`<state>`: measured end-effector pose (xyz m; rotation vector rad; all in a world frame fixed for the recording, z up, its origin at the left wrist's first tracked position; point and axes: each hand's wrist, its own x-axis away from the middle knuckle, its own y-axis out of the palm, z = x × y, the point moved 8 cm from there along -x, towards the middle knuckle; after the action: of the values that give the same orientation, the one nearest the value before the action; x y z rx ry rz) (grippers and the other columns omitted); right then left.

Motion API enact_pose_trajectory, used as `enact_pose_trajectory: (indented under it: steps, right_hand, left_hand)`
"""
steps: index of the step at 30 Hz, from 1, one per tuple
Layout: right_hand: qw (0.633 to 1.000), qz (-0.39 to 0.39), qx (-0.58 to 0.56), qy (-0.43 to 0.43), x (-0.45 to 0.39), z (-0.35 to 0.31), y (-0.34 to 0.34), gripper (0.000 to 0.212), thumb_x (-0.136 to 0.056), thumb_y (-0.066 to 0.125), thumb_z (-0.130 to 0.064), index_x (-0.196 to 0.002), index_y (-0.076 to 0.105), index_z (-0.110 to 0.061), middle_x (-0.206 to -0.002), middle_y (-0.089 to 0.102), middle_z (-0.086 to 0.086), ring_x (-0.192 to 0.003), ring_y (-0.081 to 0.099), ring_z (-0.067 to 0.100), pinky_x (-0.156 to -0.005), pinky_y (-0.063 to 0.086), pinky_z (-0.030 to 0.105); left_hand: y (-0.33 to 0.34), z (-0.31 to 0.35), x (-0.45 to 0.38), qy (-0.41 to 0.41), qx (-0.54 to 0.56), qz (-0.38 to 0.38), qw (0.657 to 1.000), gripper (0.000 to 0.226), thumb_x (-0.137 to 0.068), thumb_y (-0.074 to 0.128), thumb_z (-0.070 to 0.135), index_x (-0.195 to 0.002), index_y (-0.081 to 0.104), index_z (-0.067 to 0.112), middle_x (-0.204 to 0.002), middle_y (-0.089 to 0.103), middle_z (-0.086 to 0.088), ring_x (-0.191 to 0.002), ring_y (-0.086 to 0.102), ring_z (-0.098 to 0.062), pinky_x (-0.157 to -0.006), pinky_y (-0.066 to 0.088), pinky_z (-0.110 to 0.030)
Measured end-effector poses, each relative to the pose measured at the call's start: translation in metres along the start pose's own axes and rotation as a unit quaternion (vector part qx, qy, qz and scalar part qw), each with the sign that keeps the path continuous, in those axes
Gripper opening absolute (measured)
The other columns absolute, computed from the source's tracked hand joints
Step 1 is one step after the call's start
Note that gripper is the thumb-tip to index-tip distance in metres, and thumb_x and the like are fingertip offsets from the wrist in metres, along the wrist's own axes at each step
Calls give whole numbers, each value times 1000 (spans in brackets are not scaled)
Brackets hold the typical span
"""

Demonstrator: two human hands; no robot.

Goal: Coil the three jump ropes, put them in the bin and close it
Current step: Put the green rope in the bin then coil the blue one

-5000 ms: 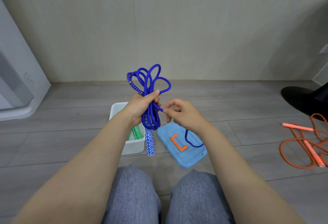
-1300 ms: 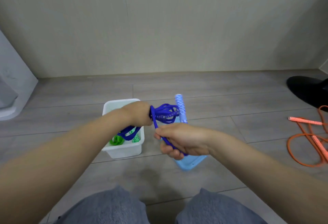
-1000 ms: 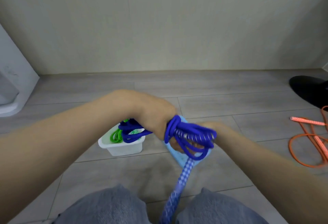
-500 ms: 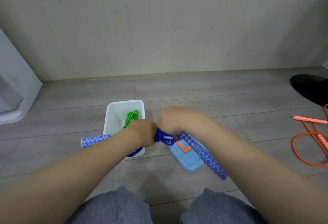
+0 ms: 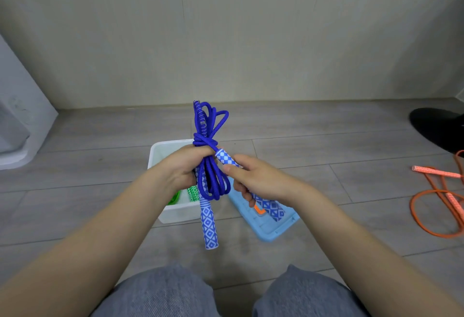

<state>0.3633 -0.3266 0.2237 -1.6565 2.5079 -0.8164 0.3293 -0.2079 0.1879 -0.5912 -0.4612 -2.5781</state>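
blue jump rope (image 5: 209, 166), bundled into a coil, sits upright in my left hand (image 5: 180, 168), whose fingers are curled round the middle of the bundle. several loops stick up above that fist, and a few turns of cord are wound tightly round the bundle just above my fingers. lower loops hang below the hand, and one patterned blue-and-white handle (image 5: 208, 221) hangs straight down from the bundle. my right hand (image 5: 258, 181) grips the second patterned handle (image 5: 271, 207), thumb laid along its upper end; that handle runs slantwise from the wound cord down to the right, its lower end sticking out below my palm.

under the hands, on the floor (image 5: 326, 156), stands the white bin (image 5: 175, 212), open, with the green jump rope (image 5: 190, 192) lying inside it. just beside the bin on the right lies the light blue lid (image 5: 273, 229) with an orange latch (image 5: 259, 209), partly hidden by my right hand and the handle. well apart, at the right edge of the view, the orange jump rope (image 5: 437, 201) is spread loose on the floor. a dark object (image 5: 438, 126) rests on the floor beyond it. my knees in grey trousers (image 5: 163, 294) show at the bottom.
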Motion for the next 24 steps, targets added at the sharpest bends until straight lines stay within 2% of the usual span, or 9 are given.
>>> enact_pose_trajectory:
  steps: [2,4,7,9,12,16,19,22,24]
  right_hand:
    - [998,32,56,-8,-1,2,-8,29,-98,45,-42,-95,53,-15,-69,47,-4,-55,47,8,-53,47,31]
    - [995,47,83,-19,-2,5,-9,33,-96,45,-44,-90,50,-12,-72,46,-6,-64,44,11,-64,46,37]
    - [997,43,56,-26,-2,9,-5,17,-96,41,-30,-86,43,-16,-77,42,-4,-70,38,13,-71,37,34]
    - [997,60,36,-40,-4,8,-8,10,-95,37,-24,-89,41,-17,-83,47,2,-75,41,17,-75,38,37]
    - [990,114,30,-72,-7,8,-15,15,-99,40,-28,-104,47,-16,-98,60,7,-88,54,24,-85,45,39]
    - [979,174,68,-83,-8,11,-27,18,-96,53,-32,-107,61,-20,-98,70,1,-87,62,19,-81,48,34]
    - [971,224,55,-54,-6,20,-40,25,-90,56,-43,-106,49,-25,-95,68,-4,-80,60,13,-74,47,30]
    - [979,187,84,0,-5,31,-41,36,-88,54,-53,-103,42,-22,-90,68,1,-75,59,17,-67,45,32]
    - [990,131,52,22,-2,40,-38,29,-90,57,-43,-104,45,-20,-93,69,6,-76,62,22,-69,52,37]
  left_hand:
    - [2,2,3,0,3,-26,1000,18,-92,54,9,-75,60,14,-67,61,-4,-60,59,-17,-63,51,-29]
    - [5,4,6,6,17,-58,998,19,-91,54,8,-73,59,14,-67,60,-4,-60,59,-16,-61,52,-29]
    - [13,9,10,32,52,-108,992,10,-83,61,13,-73,58,15,-69,58,-2,-59,59,-16,-59,50,-28]
    - [15,13,10,47,93,-108,989,12,-84,61,16,-72,57,15,-69,58,-2,-59,61,-17,-58,52,-27]
    - [14,19,9,63,145,-76,985,16,-92,54,15,-76,56,15,-67,60,-2,-59,63,-16,-58,53,-28]
    - [8,20,6,76,164,-32,983,13,-92,55,18,-80,56,15,-69,61,-1,-60,63,-16,-58,54,-29]
    - [3,22,4,93,178,2,980,12,-94,54,17,-83,57,15,-64,65,-1,-56,66,-15,-53,55,-27]
    - [-3,24,3,106,196,26,974,10,-94,53,17,-87,59,14,-63,68,0,-59,68,-16,-56,56,-30]
    - [-7,24,1,109,206,44,971,10,-94,53,17,-87,60,15,-66,69,0,-61,68,-15,-61,55,-32]
